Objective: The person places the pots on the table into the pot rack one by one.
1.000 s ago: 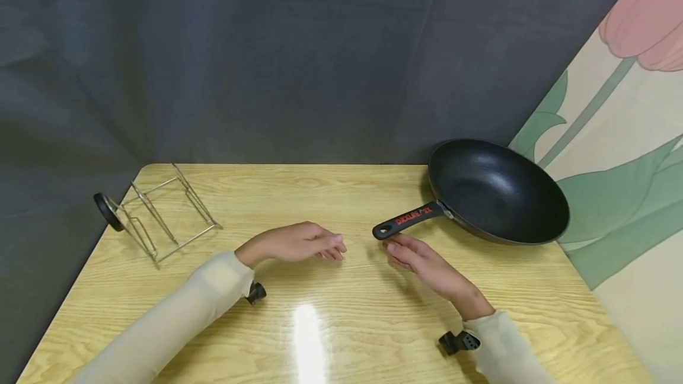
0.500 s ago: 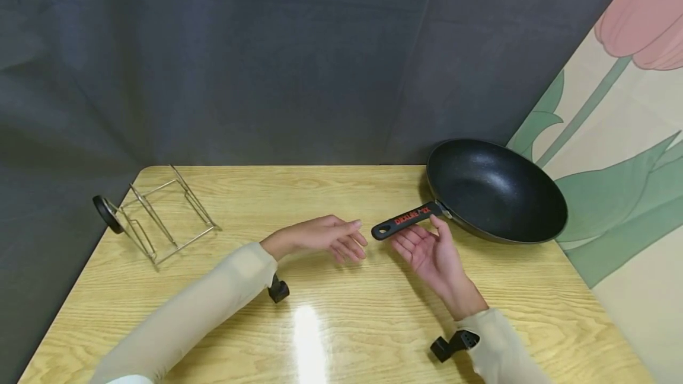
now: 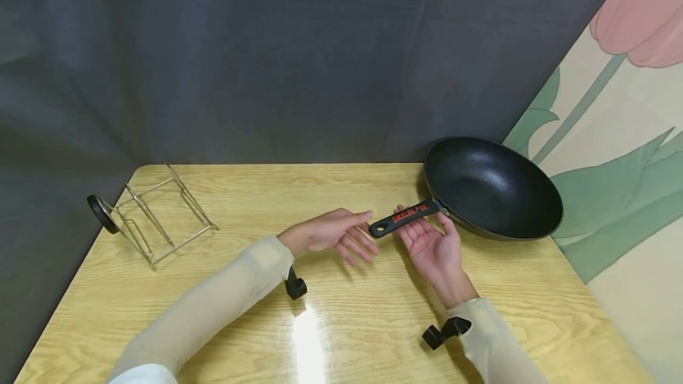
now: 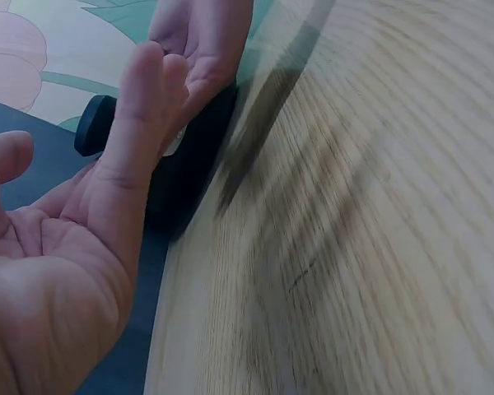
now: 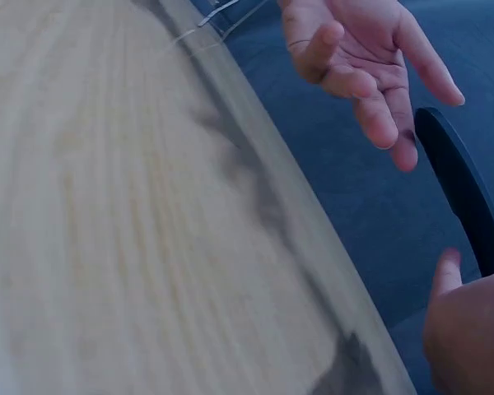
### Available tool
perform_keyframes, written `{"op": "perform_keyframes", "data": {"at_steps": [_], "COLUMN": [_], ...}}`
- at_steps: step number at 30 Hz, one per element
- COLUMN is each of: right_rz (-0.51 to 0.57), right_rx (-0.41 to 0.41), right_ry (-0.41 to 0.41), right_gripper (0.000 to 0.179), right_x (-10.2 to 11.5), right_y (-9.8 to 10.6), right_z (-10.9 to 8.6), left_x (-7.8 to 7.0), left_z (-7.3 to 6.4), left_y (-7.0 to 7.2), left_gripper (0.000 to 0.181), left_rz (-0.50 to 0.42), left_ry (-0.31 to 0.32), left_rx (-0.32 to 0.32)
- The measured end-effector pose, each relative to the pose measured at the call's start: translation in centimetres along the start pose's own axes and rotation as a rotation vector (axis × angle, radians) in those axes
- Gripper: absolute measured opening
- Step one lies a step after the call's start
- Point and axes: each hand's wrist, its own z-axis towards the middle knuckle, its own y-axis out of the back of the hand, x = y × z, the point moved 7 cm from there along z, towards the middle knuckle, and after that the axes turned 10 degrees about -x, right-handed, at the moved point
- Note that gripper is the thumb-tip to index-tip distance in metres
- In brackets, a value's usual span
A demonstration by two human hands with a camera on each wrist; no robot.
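Observation:
A black wok (image 3: 491,188) sits at the back right of the wooden table, its red-lettered handle (image 3: 409,217) pointing left and towards me. Under that handle lies my right hand (image 3: 434,256), palm up, fingers stretched beneath it and a fingertip showing beyond its far side. The thumb stands on the near side, by the wok. My left hand (image 3: 333,234) is at the handle's free end, fingers spread and thumb extended. In the right wrist view, the left hand (image 5: 362,62) faces the tip of the upright-looking handle (image 5: 461,185). The left wrist view has the handle end (image 4: 95,125) just past my fingers.
A metal wire rack (image 3: 183,246) with a black round piece (image 3: 102,214) on its end stands at the left of the table (image 3: 256,194). Dark cloth (image 3: 299,64) hangs behind; a tulip-patterned sheet (image 3: 613,194) borders the right side.
My left hand has moved right to the handle's end and its fingers have spread. My right hand has turned palm up and slid farther under the handle, towards the wok.

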Motion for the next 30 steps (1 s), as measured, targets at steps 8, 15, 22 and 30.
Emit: {"op": "perform_keyframes", "data": {"at_steps": [8, 15, 22, 30], "right_rz": [0.080, 0.179, 0.214, 0.249], "right_rx": [0.024, -0.052, -0.124, -0.163], "right_ry": [0.039, 0.084, 0.158, 0.188], "right_gripper": [0.053, 0.048, 0.046, 0.046], "right_x": [0.5, 0.6, 0.6, 0.6], "right_y": [-0.3, 0.0, 0.2, 0.2], "right_z": [0.8, 2.1, 3.2, 3.7], "left_x": [-0.1, -0.2, -0.6, -0.6], "left_z": [1.0, 2.0, 3.1, 3.8], "left_y": [-0.8, -0.9, -0.9, -1.5], "left_gripper": [0.058, 0.054, 0.045, 0.044], "left_rz": [-0.032, -0.106, -0.160, -0.211], "left_ry": [0.003, 0.034, 0.044, 0.049], "left_rx": [-0.004, -0.041, -0.067, -0.065]}}
